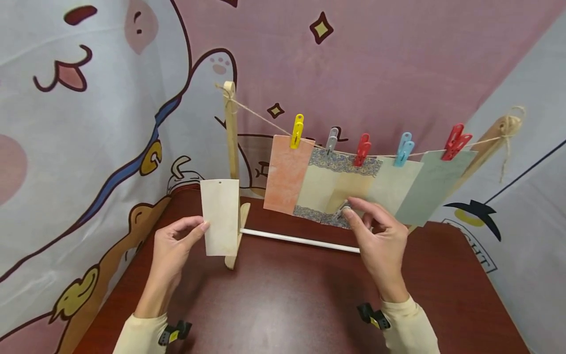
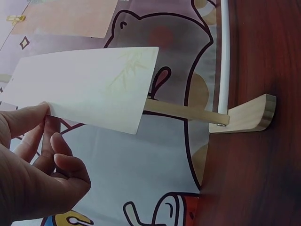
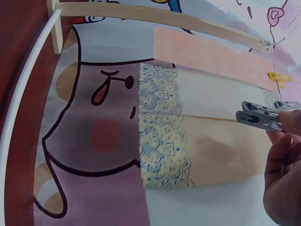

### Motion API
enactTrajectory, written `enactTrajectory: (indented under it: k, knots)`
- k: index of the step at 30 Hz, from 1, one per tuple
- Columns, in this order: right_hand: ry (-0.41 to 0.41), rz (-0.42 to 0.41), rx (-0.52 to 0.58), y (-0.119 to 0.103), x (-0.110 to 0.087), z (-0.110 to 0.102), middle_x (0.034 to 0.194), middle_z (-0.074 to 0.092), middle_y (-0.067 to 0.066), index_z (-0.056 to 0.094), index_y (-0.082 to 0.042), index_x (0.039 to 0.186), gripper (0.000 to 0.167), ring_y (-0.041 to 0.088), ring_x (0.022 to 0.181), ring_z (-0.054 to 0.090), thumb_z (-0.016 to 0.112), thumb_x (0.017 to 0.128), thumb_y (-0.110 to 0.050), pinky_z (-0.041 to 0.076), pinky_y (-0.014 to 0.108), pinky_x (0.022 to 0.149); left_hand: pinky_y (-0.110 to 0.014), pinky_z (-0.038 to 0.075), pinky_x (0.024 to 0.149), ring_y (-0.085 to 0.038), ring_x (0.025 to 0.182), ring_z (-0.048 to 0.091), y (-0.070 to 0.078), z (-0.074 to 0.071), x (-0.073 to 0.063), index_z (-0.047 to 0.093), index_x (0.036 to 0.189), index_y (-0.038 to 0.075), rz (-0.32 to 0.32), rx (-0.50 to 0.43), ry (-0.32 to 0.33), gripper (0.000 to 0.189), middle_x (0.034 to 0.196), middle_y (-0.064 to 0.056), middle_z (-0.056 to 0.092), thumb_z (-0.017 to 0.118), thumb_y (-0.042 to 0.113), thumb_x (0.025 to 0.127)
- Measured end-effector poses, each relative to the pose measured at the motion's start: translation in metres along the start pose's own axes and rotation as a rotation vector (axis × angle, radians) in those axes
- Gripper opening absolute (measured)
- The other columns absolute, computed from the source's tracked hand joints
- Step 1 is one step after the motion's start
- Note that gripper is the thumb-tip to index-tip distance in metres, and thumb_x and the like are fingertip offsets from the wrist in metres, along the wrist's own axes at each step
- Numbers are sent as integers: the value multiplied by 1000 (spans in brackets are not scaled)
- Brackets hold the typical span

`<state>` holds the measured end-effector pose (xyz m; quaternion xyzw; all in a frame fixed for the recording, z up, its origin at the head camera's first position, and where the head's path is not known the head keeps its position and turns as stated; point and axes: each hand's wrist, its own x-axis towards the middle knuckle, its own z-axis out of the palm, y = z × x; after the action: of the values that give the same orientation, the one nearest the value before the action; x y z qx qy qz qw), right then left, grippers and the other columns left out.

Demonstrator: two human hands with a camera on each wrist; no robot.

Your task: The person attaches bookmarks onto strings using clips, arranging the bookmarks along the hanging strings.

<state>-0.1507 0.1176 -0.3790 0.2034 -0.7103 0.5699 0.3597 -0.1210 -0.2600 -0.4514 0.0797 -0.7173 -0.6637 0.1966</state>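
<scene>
My left hand (image 1: 174, 246) pinches a cream paper card (image 1: 220, 216) by its left edge, between thumb and fingers. The card hangs upright with a small hole at its top; a faint leaf print shows in the left wrist view. In my right hand (image 1: 382, 238), thumb and forefinger pinch a grey clothespin (image 3: 258, 116), held in front of the hanging cards. Behind it, a twine line (image 1: 261, 117) carries an orange card (image 1: 287, 174), two blue-patterned cards (image 3: 162, 150), a pale card (image 1: 393, 184) and a grey-green card (image 1: 435, 187). Yellow, grey, red and blue clothespins grip them along the line.
Wooden posts (image 1: 232, 132) stand at both ends of the twine, with a white rod (image 1: 300, 240) running low between them. The stand sits on a dark red-brown table (image 1: 274, 300). A cartoon-printed cloth (image 1: 398, 64) hangs close behind.
</scene>
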Motion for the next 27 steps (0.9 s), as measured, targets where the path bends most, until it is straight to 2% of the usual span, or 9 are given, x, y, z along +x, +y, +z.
enactTrajectory:
  k: [6,12,18,27]
  knots:
    - [-1,6,38,9,4,8,65,44,2,80,9,112,27,7,54,35,80,87,19,25,21,48,-26,51,80,-20,99,63,5,5,5,80,112,-5,25,-2,-29,25,101,-1,78,85,15,98]
    - [-34,-2,66,13,6,18,69,47,2,80,8,114,31,9,60,39,80,86,19,27,21,51,-26,52,78,-21,93,64,12,11,12,79,112,-6,65,-33,-42,23,100,-4,77,84,12,99]
    - [-59,-19,86,9,9,26,73,49,4,81,7,115,32,11,65,42,81,85,20,28,22,52,-26,52,79,-20,93,64,18,16,16,78,113,-6,89,-46,-62,22,100,-4,77,83,11,100]
    - [-88,-38,108,-7,20,39,77,53,6,82,0,118,30,14,69,46,83,91,11,29,23,53,-27,53,79,-21,94,64,26,27,20,78,112,-7,123,-89,-75,20,102,-7,76,83,9,99]
